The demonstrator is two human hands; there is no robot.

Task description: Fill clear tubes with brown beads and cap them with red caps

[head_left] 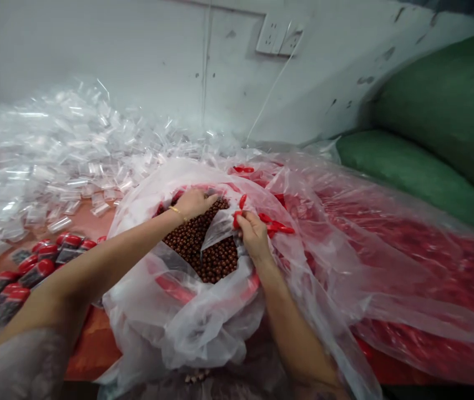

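A bag-lined round tub with a red rim (174, 289) holds many small round brown beads (220, 261). My left hand (195, 204), with a gold bracelet at the wrist, reaches over the far part of the beads. Its fingers curl downward, largely out of sight, and what they hold is hidden. At the right side of the opening, my right hand (254, 232) pinches a small red plastic cap (237, 219) between thumb and finger. More red caps (276, 225) lie on the plastic just beyond that hand. A fold of clear plastic (216, 230) hangs over part of the beads.
Clear empty tubes (74, 161) are heaped along the wall at left. Filled containers with red caps (39, 264) lie on the reddish table (95, 344). A large clear bag of red pieces (420, 250) spreads at right, before green sacks (424, 172).
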